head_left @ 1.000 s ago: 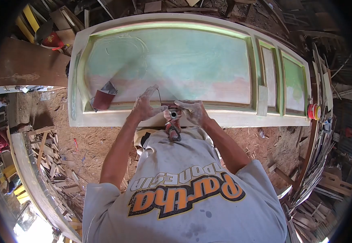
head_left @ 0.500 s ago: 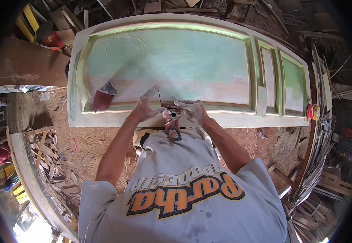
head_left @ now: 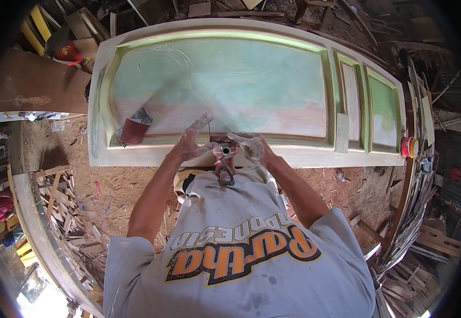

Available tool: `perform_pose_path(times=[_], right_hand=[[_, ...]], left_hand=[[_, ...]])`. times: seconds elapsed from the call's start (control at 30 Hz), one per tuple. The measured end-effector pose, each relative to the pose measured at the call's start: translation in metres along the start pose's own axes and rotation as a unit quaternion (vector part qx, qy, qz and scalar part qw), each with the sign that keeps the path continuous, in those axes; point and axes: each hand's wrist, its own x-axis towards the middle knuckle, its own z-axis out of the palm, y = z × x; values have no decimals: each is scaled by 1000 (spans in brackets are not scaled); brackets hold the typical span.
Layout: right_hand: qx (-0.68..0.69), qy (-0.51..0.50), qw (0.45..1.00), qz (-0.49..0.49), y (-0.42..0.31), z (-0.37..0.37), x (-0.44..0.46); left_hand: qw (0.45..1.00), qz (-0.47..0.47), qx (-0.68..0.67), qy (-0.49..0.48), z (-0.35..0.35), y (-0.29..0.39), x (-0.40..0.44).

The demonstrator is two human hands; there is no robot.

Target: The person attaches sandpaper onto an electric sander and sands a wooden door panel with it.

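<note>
A red power sander (head_left: 225, 157), dusted white, is against the front of my shirt at the near edge of a large panelled door (head_left: 177, 160). Its base is mostly hidden between my hands. My left hand (head_left: 191, 142) is open beside it, fingers stretched forward and thumb reaching the sander's left side. A thin dark line (head_left: 209, 126) runs by those fingers; I cannot tell what it is. My right hand (head_left: 255, 148) is closed on the sander's right side with bent, dusty fingers. Left of them, a dark red sandpaper piece (head_left: 134, 132) rests on the door's recessed panel.
The door has green-painted recesses, and a flat strip (head_left: 342, 132) lies across its frame. A red and yellow tin (head_left: 409, 147) stands by its right end. Wood scraps (head_left: 61, 199) lie at left, stacked boards (head_left: 416, 212) at right. A brown board (head_left: 40, 79) sits at upper left.
My left fingers have spread and shifted slightly to the right. My right hand stays by the sander, its fingers slightly changed. The door and sandpaper have not moved.
</note>
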Motion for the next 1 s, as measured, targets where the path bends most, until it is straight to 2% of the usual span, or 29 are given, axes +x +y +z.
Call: perform_pose_path(times=[0.13, 0.27, 0.37, 0.43, 0.57, 0.67, 0.73, 0.77, 0.83, 1.0], right_hand=[[-10, -1, 1000, -14, 0, -2, 0], [-26, 13, 999, -34, 1, 0, 0], [-25, 23, 998, -45, 1, 3, 3], [-39, 27, 997, -54, 1, 4, 4], [-39, 9, 999, -20, 0, 4, 2], [-39, 12, 999, -20, 4, 3, 3], [-32, 15, 999, -28, 4, 5, 3], [-40, 14, 999, -32, 3, 4, 4], [-49, 14, 998, -35, 3, 3, 5], [-44, 9, 999, -25, 6, 5, 3]], left_hand=[[999, 22, -20, -43, -29, 2, 7], [994, -5, -84, -63, -43, -4, 15], [998, 11, -11, -58, -49, -10, 27], [991, 54, 75, -97, -52, -6, 37], [981, 55, 124, -138, -56, -5, 48], [973, 141, 124, -137, -61, -13, 60], [942, 187, 208, -185, -67, -16, 65], [942, 186, 208, -185, -68, -16, 64], [909, 231, 298, -176, -71, -11, 67], [919, 252, 275, -126, -66, -13, 58]])
